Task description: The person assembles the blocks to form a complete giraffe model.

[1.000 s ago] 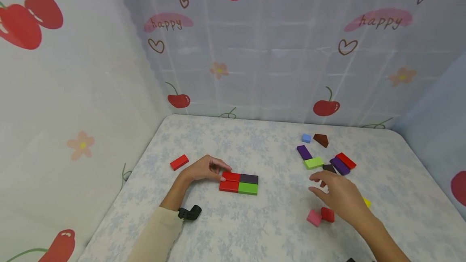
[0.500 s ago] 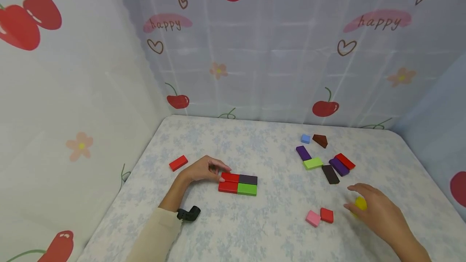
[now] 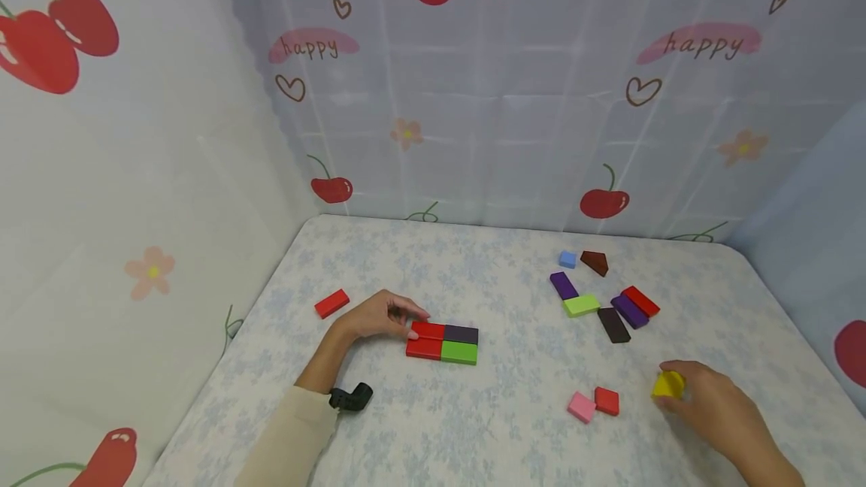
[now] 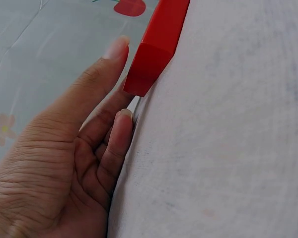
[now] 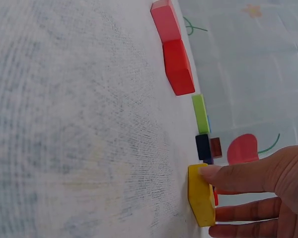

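Right hand [image 3: 713, 406] closed in: thumb and fingers were seen apart 0.5 s ago, yellow angular block [image 3: 666, 384] is now pinched between them. Grasp judged taken; whether it's lifted can't be told. Block is located at the table's [image 3: 514, 415] right side, right of red square block [image 3: 607, 401] and pink block [image 3: 581, 407]. Plain yellow, flat-faced, edges bevelled-looking. Left hand [image 3: 377, 314] kept at rear red bar [image 3: 430, 330] of the four-piece rectangle [image 3: 443, 343]; clamping can't be told.

Table [image 3: 514, 412] curtained off on three sides; can't tell if home, lab or office. Sheets [image 3: 487, 126] printed with cherries [image 3: 604, 204], flowers [image 3: 150, 273], hearts [image 3: 643, 81] and "happy" hang at its back, left and right, hiding whatever lies beyond. Table surface is white, pale blue pattern.
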Tool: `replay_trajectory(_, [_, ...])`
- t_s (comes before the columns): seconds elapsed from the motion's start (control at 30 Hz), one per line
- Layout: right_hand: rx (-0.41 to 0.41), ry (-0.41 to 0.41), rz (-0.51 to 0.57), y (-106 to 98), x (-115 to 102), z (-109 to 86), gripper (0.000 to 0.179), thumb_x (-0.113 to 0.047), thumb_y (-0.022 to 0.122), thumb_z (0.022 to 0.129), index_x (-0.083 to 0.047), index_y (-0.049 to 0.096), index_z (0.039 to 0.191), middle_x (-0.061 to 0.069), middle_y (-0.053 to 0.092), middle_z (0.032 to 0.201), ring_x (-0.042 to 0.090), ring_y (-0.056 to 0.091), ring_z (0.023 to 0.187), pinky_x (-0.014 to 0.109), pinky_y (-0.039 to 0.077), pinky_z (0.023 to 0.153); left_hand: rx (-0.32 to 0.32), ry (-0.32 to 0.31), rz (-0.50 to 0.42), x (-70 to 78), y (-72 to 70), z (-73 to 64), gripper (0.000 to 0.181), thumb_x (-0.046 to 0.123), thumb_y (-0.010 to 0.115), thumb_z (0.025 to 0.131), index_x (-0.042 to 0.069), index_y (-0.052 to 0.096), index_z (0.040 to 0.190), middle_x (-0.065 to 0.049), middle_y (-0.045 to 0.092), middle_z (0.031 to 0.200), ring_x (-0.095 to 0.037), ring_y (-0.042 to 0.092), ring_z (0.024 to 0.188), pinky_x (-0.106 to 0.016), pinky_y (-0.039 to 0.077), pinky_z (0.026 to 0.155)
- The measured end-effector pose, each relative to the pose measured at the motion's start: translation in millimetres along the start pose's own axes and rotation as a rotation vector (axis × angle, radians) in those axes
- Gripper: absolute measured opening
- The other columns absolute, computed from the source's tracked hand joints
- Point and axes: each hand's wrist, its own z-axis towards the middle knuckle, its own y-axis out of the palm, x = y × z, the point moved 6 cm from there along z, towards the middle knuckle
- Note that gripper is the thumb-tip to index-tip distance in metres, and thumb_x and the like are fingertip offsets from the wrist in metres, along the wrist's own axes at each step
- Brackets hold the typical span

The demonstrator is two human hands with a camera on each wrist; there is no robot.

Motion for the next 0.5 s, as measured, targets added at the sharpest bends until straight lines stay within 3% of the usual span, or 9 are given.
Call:
replay_trajectory(0.23, [-0.015, -0.009, 0.021, 2.5, 4.9, 2.3, 0.064, -0.022, 0.091, 0.073, 0.009, 0.064, 0.122, 0.037, 0.06, 0.121, 0.048, 0.061, 0.1, 0.06, 0.052, 0.083, -0.003, 0.002, 0.0, 0.7, 0.0, 1.6, 0.037, 0.006, 0.082, 0.084, 0.009, 0.076, 0.12, -0.004, 0.073, 0.106, -0.014, 0.052, 0.072, -0.023, 0.043, 0.064])
replay_trajectory(0.5, [0.071, -0.015, -0.003, -4.2, 1.4, -2.2, 0.063, -0.02, 0.093, 0.071, 0.008, 0.065, 0.121, 0.037, 0.06, 0.118, 0.039, 0.061, 0.087, 0.058, 0.055, 0.076, -0.006, 0.01, 0.001, 1.6, -0.1, 0.6, 0.038, 0.007, 0.083, 0.083, 0.009, 0.076, 0.121, -0.004, 0.073, 0.105, -0.014, 0.052, 0.072, -0.023, 0.042, 0.063])
